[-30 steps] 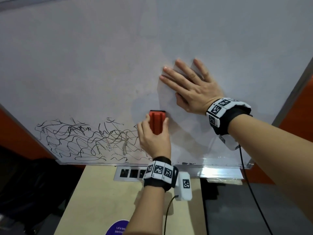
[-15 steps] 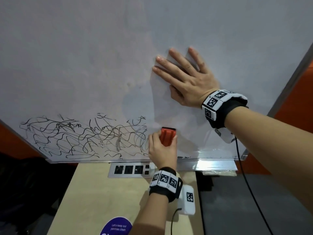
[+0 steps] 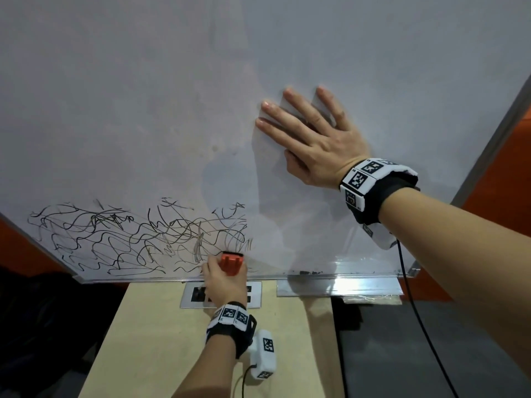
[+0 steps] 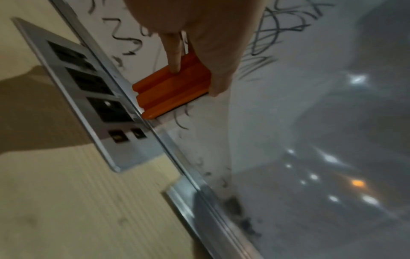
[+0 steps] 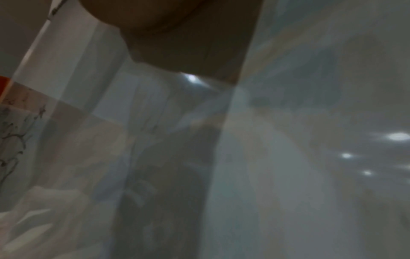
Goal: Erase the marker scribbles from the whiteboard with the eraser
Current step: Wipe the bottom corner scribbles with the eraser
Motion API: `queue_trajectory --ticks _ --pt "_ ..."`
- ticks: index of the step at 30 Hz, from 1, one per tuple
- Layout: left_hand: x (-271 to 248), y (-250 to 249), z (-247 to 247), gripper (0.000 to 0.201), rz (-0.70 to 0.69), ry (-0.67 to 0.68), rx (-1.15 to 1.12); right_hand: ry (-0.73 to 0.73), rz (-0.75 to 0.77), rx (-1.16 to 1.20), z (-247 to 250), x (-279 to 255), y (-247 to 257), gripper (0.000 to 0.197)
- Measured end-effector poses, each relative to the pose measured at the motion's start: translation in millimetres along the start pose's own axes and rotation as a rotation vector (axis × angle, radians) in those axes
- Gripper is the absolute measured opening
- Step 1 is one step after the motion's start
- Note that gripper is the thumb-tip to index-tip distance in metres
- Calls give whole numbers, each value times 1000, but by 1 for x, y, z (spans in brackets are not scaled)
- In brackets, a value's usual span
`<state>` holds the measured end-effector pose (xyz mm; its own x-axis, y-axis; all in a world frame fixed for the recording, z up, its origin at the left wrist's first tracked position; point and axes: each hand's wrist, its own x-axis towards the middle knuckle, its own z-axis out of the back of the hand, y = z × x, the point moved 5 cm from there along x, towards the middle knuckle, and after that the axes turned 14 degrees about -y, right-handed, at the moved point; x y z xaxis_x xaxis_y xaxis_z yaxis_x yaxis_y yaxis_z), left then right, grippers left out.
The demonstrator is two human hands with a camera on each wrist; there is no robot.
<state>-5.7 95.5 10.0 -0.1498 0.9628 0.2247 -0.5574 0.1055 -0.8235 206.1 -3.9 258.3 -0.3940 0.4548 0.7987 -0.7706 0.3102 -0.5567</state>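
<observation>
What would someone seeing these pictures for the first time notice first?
Probably the tangle of black marker scribbles across the lower left of the whiteboard. Next, the orange eraser gripped by the left hand at the scribbles' right end, just above the board's bottom edge. The right hand lies flat with fingers spread on the wiped area, higher and to the right.

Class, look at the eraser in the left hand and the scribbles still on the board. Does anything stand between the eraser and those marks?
Nothing visible does. The left hand holds the eraser against the whiteboard, right at the edge of the scribbles, with bare board between. The right hand lies flat higher up, away from them.
</observation>
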Motion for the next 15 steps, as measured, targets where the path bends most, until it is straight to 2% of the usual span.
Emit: queue_trajectory --ticks 6,9,11,15 --pt "-40 -34 -28 52 -86 159 -119 -2 2 -17 1 -1 0 61" --pt "-33 -31 -22 46 -15 142 -166 -13 2 -24 2 0 0 61" --pt "-17 -16 -13 43 44 99 -119 -13 -2 -27 1 0 0 61" --pt "0 -2 -8 45 3 44 -83 -7 2 -32 1 0 0 61"
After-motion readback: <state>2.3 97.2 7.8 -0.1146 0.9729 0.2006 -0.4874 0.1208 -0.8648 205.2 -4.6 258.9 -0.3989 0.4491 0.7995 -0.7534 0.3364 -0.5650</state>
